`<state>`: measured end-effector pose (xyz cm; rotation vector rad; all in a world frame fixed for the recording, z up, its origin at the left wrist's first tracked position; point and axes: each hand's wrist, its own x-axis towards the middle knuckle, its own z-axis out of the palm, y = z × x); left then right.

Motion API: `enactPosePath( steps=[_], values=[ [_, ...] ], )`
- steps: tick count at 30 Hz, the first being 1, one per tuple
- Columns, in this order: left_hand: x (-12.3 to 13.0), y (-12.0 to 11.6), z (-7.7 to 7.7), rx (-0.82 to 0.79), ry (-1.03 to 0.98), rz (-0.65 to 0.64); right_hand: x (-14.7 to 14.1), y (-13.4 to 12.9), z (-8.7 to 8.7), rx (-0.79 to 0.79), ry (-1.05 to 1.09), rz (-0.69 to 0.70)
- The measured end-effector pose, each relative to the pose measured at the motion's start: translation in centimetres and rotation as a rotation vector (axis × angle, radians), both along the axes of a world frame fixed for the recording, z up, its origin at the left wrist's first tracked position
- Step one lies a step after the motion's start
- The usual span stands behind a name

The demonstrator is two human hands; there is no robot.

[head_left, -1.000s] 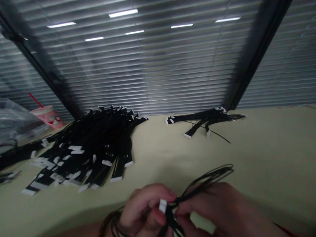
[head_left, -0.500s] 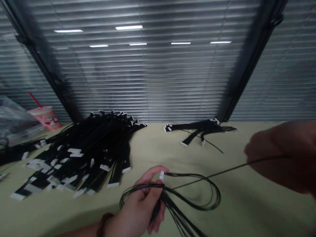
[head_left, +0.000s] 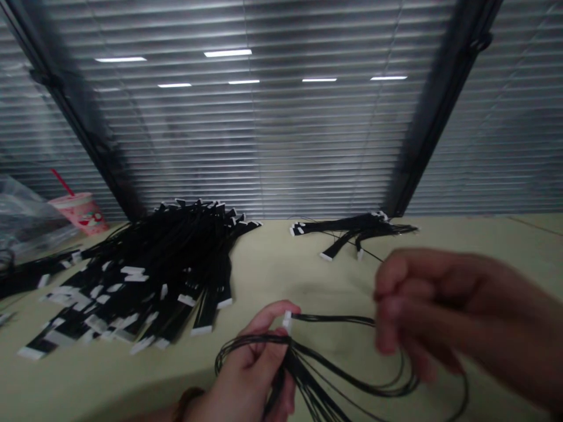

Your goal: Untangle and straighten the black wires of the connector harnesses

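Some black wires (head_left: 334, 318) pass behind the blurred right hand (head_left: 457, 319).

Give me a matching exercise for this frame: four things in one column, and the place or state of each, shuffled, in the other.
Things
1. Pink cup
2. Large cable pile
3. White connector
4. Smaller cable bunch

Places and states
A. At the fingertips of the left hand
B. Right of centre, near the foot of the blinds
C. Standing with a red straw in it
D. Spread wide, left of centre

Right pairs: 1-C, 2-D, 3-A, 4-B
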<state>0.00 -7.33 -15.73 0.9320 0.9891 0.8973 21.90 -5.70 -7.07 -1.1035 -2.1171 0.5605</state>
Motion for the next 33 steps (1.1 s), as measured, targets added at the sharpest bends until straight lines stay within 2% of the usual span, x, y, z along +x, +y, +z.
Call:
enactPosePath(
  steps=[1,2,3,5,6,9,16,20,27,29,33],
  values=[
    [0.0,-0.1,0.1,0.002,-0.016,0.012,-1.1,-0.4,-0.8,0.008,-0.061,0.062],
    [0.0,-0.3,0.2,0.004,-0.033,0.016,-2.1,-0.8,-1.7,0.111,-0.145,0.039],
    [0.0,-0.4,0.2,0.01,-0.047,0.018,-2.7,-1.1,-2.6,0.304,-0.204,0.021],
    [0.0,-0.6,0.3,0.009,-0.067,0.007,-3.3,-1.5,-4.2,0.5,-0.286,0.074],
    [0.1,-0.7,0.2,0.003,-0.071,0.006,-3.4,-1.6,-4.8,0.529,-0.306,0.095],
    [0.1,-0.8,0.1,-0.019,-0.089,0.013,-3.0,-1.6,-5.6,0.482,-0.328,0.095],
    [0.2,-0.8,0.3,0.033,-0.115,0.0,-3.2,-1.7,-5.2,0.488,-0.33,0.089],
    [0.2,-0.8,-0.1,0.105,-0.143,-0.047,-3.3,-1.7,-5.0,0.48,-0.327,0.104],
    [-0.2,-0.9,-0.5,0.216,-0.059,-0.166,-3.7,-1.6,-4.9,0.477,-0.372,0.148],
    [-0.2,-1.0,-0.6,0.211,-0.06,-0.152,-3.8,-1.5,-4.4,0.501,-0.379,0.141],
    [-0.4,-0.6,-1.3,0.213,-0.001,0.0,-2.8,-1.8,-3.6,0.711,-0.366,-0.051]
  ],
)
